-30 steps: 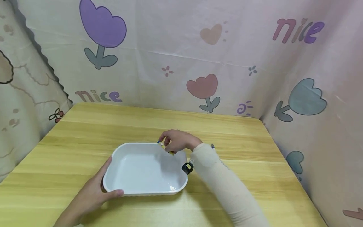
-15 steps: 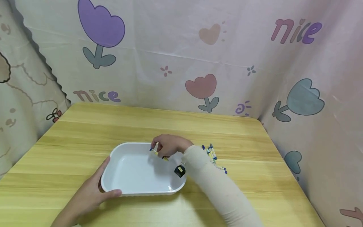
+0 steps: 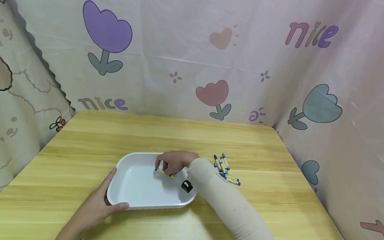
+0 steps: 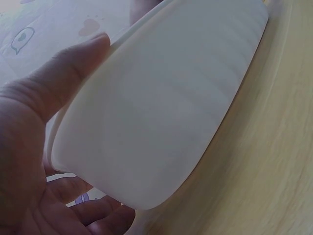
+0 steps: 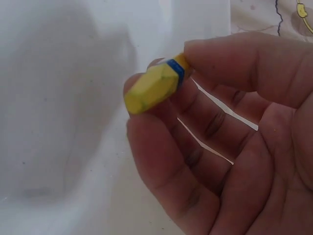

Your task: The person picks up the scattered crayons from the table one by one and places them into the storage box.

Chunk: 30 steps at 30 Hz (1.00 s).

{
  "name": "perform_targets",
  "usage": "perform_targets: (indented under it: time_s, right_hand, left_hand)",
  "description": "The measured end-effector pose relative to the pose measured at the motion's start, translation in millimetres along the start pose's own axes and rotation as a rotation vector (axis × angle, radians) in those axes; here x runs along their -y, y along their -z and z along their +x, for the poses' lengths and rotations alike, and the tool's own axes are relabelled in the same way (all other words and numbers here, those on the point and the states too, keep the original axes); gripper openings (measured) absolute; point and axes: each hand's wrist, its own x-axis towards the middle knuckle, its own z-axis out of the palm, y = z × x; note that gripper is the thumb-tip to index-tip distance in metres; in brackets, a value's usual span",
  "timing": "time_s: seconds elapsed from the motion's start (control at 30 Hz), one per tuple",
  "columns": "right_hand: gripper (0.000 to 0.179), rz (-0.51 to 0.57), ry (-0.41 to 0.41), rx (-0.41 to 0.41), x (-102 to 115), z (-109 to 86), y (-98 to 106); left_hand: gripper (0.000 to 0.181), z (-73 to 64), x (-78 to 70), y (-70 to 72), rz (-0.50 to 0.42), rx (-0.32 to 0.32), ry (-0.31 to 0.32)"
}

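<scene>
"Behind the wooden table [image 3: 285, 200] hangs a pale cloth [image 3: 168, 40] with printed tulips, hearts and the word 'nice'. Which thing is at the centre of the work?"

"It is a crayon [image 5: 151, 90], yellow with a blue band. It is inside the outline of the white dish [image 3: 138, 186], a little right of the middle and toward the far wall. Whether it touches the bottom, I cannot tell."

"How are the fingers of the right hand [image 3: 175, 160]?"

"They are bent, and the thumb and fingertips pinch the crayon."

"And what does the left hand [image 3: 97, 200] do?"

"It grips the left end of the dish. Its thumb lies at the near rim, and the other fingers bend around the end, as the left wrist view shows."

"What is around them?"

"At the right wrist sits a small black device [image 3: 187, 186], beside a cream sleeve [image 3: 231, 200]. To the right of the dish, near but apart, loose crayons [image 3: 222, 165] lie together on the table, mostly yellow and blue."
</scene>
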Motion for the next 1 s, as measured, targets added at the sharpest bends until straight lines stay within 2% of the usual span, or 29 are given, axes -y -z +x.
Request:
perform_targets:
  time_s: [0.17,0.3,0.53,0.87,1.0]
  right_hand:
    - [0.027,-0.03,-0.031,-0.007,0.1,0.4,-4.8]
    - [0.026,-0.02,-0.053,-0.008,-0.9,-0.3,-7.7]
    - [0.027,0.006,-0.062,-0.01,-5.4,2.3,-11.8]
    - [0.032,-0.14,-0.131,-0.035,-4.2,4.1,-15.2]
    - [0.033,-0.163,-0.139,-0.043,-4.5,5.5,-17.3]
  left_hand:
    - [0.118,-0.6,0.4,-0.5,0.007,0.006,0.003]
    - [0.118,0.0,0.5,0.0,-0.011,0.018,0.009]
    - [0.119,1.0,0.7,1.4,0.024,0.014,0.022]
    - [0.118,0.5,-0.8,0.7,0.009,0.007,0.005]
    - [0.119,-0.4,-0.4,0.2,0.022,-0.002,-0.001]
